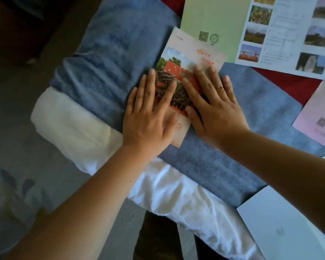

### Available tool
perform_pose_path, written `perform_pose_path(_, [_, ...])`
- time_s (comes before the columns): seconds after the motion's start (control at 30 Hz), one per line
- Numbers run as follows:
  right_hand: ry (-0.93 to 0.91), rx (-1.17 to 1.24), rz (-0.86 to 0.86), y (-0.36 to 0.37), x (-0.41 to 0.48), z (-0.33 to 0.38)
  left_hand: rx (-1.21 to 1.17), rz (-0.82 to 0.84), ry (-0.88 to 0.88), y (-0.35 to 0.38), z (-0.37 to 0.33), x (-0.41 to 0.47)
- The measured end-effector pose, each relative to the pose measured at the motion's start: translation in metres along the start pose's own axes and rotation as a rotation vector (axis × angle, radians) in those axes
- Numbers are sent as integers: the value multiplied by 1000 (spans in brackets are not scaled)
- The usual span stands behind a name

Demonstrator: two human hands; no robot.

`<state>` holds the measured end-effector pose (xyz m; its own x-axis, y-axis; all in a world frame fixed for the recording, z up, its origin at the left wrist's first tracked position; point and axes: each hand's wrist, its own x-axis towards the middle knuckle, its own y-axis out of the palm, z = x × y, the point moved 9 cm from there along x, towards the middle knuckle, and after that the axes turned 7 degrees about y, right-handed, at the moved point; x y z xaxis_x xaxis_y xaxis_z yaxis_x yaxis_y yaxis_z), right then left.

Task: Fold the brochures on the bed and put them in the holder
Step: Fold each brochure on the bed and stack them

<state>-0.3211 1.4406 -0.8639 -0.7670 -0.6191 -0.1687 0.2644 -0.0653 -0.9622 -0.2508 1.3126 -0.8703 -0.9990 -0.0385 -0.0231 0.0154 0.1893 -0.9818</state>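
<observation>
A folded brochure [186, 53] with a red building photo on its pink cover lies on the blue towel [233, 147] at the bed's edge. My left hand [148, 113] lies flat on the brochure's left side, fingers straight and spread. My right hand [214, 106] presses flat on its right side, fingers spread. An unfolded brochure [281, 34] with a green panel and small landscape photos lies behind it. A pink brochure [319, 117] lies at the right. No holder is in view.
The blue towel runs over a white sheet [176, 190] and a cream folded cloth [71, 124]. A white booklet [281, 229] lies at the bottom right. Red bedding [289, 81] shows under the papers. Dark floor is at the left.
</observation>
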Motion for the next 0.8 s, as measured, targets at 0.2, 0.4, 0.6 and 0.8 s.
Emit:
perform_pose_path(0.2, [-18, 14, -4, 6, 35, 47, 54, 16, 28, -13, 57, -2])
perform_pose_path(0.4, [29, 4, 1, 7, 47, 70, 52, 89, 12, -22, 72, 0])
perform_pose_path(0.6, [81, -6, 135, 9, 67, 81, 9, 100, -84, -28, 61, -11])
perform_pose_path(0.8, [62, -42, 161, 29, 66, 75, 50, 134, -114, -8, 55, -19])
